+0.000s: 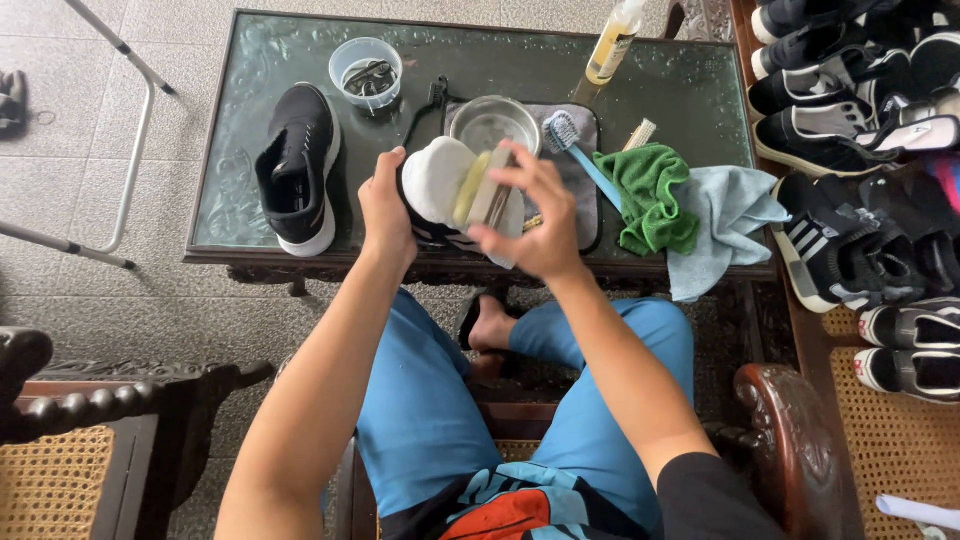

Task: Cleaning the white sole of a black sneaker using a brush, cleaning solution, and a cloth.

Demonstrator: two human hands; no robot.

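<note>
Shoe (pixel 440 190) between both hands

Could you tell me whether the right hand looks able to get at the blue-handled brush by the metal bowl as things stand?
Probably yes, but not right away: the right hand is gripping a scrubbing brush against the shoe sole. The blue-handled brush lies uncovered just beyond it, beside the metal bowl.

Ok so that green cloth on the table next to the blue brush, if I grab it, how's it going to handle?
The green cloth lies crumpled in soft folds, so it will probably go floppy and hang from wherever you pinch it. It looks like light terry fabric, unlikely to slip or roll. It touches the blue brush and the grey-blue cloth, so lifting it may nudge them.
</note>
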